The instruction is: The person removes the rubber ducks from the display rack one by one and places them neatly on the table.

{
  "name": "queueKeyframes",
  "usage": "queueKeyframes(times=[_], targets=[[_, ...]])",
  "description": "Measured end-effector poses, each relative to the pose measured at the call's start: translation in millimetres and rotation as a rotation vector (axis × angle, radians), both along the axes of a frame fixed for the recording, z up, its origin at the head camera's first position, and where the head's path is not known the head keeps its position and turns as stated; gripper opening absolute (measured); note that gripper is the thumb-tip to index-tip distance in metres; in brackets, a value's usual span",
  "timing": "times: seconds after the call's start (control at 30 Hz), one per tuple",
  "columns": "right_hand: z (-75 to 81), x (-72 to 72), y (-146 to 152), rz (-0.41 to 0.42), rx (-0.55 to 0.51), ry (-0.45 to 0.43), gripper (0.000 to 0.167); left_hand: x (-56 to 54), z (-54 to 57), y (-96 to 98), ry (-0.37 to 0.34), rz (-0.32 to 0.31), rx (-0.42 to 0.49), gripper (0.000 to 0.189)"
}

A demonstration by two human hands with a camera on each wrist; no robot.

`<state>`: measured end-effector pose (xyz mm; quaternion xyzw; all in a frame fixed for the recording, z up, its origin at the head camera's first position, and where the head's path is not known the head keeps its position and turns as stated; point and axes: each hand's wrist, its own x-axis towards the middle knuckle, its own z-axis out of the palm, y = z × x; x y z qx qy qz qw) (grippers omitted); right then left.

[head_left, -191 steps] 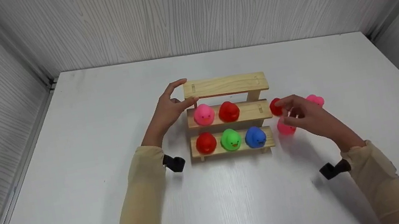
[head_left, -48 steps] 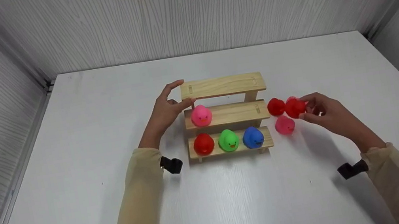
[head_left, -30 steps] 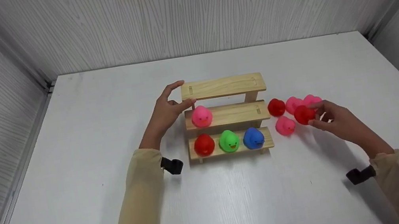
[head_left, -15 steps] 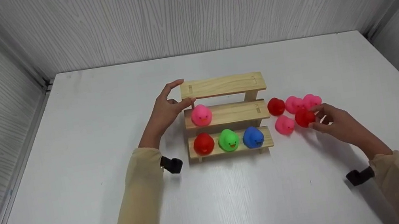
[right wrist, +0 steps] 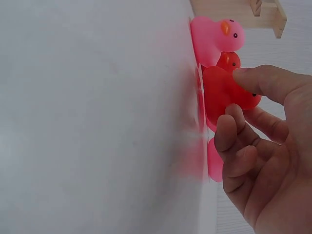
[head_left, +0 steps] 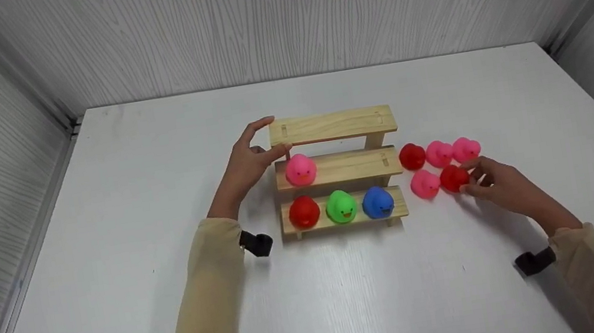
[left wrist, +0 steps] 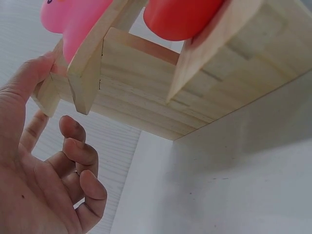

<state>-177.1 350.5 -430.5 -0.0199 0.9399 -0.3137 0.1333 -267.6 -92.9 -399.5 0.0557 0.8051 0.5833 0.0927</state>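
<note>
In the head view my left hand (head_left: 246,165) grips the left end of the top board of a three-step wooden stand (head_left: 335,126), thumb and index finger on its edges. My right hand (head_left: 506,187) pinches a red rubber duck (head_left: 454,178) that sits low at the table, beside a pink duck (head_left: 425,184). The right wrist view shows my thumb pressed on that red duck (right wrist: 222,92). A pink duck (head_left: 300,170) stands alone on the middle step. Along the bottom step sit a red duck (head_left: 304,212), a green duck (head_left: 341,207) and a blue duck (head_left: 378,202).
Right of the stand, a back row on the white table (head_left: 354,300) holds another red duck (head_left: 412,156) and two pink ducks, one (head_left: 440,153) in the middle and one (head_left: 466,149) at the end. Grey wood-grain walls (head_left: 274,21) enclose the table's back and sides.
The red duck that stood on the middle step has been carried right, then lowered beside the front pink duck. My right hand still holds it. My left hand has stayed on the stand.
</note>
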Motion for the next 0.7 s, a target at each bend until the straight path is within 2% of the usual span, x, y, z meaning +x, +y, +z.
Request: queueKeyframes(times=[0.37, 0.7], targets=[[-0.9, -1.5, 1.1, 0.009, -0.008, -0.007, 0.055, -0.3, -2.0, -1.1, 0.024, -0.006, 0.004, 0.067], [0.1, -2.3, 1.6, 0.027, 0.008, -0.025, 0.057, -1.0, -2.9, -0.6, 0.018, 0.001, -0.015, 0.068]])
